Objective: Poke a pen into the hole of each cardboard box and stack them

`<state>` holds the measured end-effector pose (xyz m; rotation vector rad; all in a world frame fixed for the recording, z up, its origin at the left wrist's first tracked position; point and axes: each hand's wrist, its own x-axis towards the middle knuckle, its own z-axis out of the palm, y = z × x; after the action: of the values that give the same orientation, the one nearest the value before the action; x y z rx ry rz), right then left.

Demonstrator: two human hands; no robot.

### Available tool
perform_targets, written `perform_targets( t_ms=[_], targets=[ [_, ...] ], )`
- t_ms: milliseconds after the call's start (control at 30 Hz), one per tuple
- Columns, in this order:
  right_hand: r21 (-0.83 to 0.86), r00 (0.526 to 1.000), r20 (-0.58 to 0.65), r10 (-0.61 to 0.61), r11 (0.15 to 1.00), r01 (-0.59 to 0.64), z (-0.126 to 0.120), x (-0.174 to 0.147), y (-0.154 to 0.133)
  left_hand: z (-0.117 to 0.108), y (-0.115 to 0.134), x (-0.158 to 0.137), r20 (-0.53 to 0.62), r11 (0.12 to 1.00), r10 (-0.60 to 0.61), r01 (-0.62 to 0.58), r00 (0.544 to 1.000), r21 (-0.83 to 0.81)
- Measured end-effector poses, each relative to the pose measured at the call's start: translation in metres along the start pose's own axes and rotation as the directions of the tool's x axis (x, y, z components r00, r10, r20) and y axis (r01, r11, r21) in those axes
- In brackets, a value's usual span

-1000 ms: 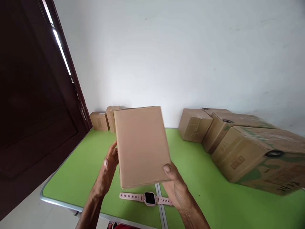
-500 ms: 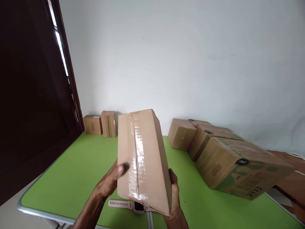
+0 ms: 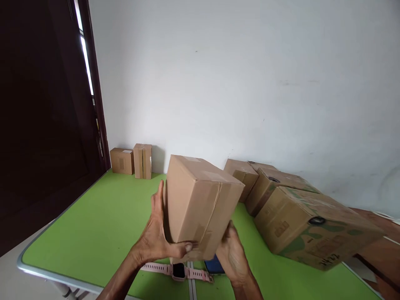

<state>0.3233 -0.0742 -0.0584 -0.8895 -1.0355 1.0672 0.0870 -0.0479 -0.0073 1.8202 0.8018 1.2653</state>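
Observation:
A taped brown cardboard box (image 3: 206, 208) is held up, tilted, over the near middle of the table. My left hand (image 3: 158, 235) grips its left side, thumb across the lower front and fingers along the side. On the lower right, my right hand (image 3: 231, 252) supports the box, its fingers partly hidden behind it. Just below lies a smartwatch (image 3: 178, 271) with a pink strap, flat on the green tabletop. A dark blue flat object (image 3: 214, 265) shows in part between the box and my right hand.
Two small cardboard boxes, one lying (image 3: 121, 161) and one upright (image 3: 143, 161), stand at the table's back left. Several larger cartons (image 3: 300, 225) line the right side. The green table (image 3: 81, 225) has a metal edge; a white wall (image 3: 218, 83) rises behind, a dark door (image 3: 46, 104) at left.
The box has been turned in my hands, so its top and another taped face now show. My left hand has shifted its grip. More of the watch and the blue object is uncovered.

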Motion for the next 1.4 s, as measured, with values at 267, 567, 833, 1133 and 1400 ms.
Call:
perform_targets(
  t_ms=[267,567,833,1133,1400],
  targets=[
    [-0.112,0.998,-0.003,0.065,0.992,-0.065,0.002,-0.008,-0.009,0.007,0.002,-0.005,-0.004,0.810,0.389,-0.341,0.921,0.478],
    [-0.220,0.944,-0.251,-0.212,0.963,0.157,0.078,-0.035,-0.029,0.020,-0.017,-0.004,-0.173,0.754,0.407,-0.223,0.897,0.618],
    [0.087,0.913,-0.408,-0.017,0.995,0.058,0.042,-0.015,-0.024,0.013,0.009,-0.016,-0.127,0.815,0.464,-0.366,0.877,0.450],
    [0.300,0.875,-0.481,0.054,0.948,0.106,0.031,0.001,-0.057,-0.013,0.005,0.001,-0.082,0.811,0.440,-0.356,0.894,0.465],
    [0.428,0.925,-0.224,0.308,0.883,-0.190,0.036,0.023,-0.089,-0.029,0.018,0.045,0.162,0.838,0.386,-0.419,0.908,0.351]
  ],
)
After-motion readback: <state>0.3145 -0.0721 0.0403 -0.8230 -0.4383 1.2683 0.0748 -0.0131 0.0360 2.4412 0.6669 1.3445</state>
